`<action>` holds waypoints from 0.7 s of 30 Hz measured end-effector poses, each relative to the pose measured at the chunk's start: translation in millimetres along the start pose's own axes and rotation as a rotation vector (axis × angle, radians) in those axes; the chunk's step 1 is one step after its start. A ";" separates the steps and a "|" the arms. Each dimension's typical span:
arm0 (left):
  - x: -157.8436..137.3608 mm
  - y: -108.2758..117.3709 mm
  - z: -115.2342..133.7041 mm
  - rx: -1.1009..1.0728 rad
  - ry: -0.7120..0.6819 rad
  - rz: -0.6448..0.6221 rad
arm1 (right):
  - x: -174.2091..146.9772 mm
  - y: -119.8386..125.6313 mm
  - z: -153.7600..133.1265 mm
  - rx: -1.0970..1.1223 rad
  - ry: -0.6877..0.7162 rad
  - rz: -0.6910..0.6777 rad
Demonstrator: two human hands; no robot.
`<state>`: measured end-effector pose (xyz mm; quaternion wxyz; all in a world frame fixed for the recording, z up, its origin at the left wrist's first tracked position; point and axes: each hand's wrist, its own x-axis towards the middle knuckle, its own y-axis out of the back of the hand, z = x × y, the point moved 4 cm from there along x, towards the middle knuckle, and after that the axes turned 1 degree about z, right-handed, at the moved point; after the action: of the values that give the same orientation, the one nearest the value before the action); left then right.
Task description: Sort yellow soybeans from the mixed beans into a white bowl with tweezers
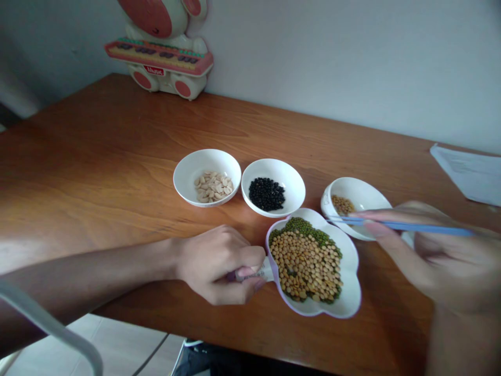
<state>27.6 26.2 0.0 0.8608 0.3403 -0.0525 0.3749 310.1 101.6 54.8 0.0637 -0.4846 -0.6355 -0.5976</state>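
Note:
My left hand (221, 266) is closed around the short handle of a white, purple-rimmed, flower-shaped dish (349, 266). Soybeans (307, 263) lie over green mung beans (301, 225) inside it. In my right hand (442, 256) are slim blue tweezers (415, 226), pinched between thumb and fingers. Their thin tip reaches left, across the near side of a white bowl (370, 196) with a small heap of soybeans (343, 203). Motion blurs this hand, and whether the tip grips a bean I cannot tell.
Behind the dish stand a white bowl (188, 172) of pale flat seeds (213, 186) and another white bowl (291, 180) of black beans (266, 194). A toy keyboard figure (164, 57) sits against the wall. Paper (469, 172) lies at the right. The wooden table's (129, 308) front edge is near me.

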 end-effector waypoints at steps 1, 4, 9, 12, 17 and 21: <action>0.0 0.1 0.0 -0.004 0.001 0.001 | 4.2 -7.1 -8.4 0.028 0.070 -0.063; -0.2 0.1 -0.4 -0.015 0.006 0.000 | 10.5 -23.8 -20.0 0.089 0.054 -0.189; -0.8 -0.3 -1.2 -0.011 0.009 0.000 | 7.7 -33.0 -22.4 0.135 0.043 -0.230; -0.7 -0.5 -1.1 -0.011 0.009 -0.004 | 5.8 -35.2 -22.1 0.131 0.052 -0.250; 0.5 0.0 -0.2 -0.014 0.005 -0.002 | 6.5 -38.5 -22.8 0.116 0.066 -0.255; 0.6 0.0 0.0 -0.005 0.000 -0.005 | 6.8 -40.3 -23.0 0.120 0.071 -0.254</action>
<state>28.0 26.6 0.2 0.8627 0.3381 -0.0524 0.3724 267.2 93.7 37.5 0.0389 -0.3742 -0.7238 -0.5785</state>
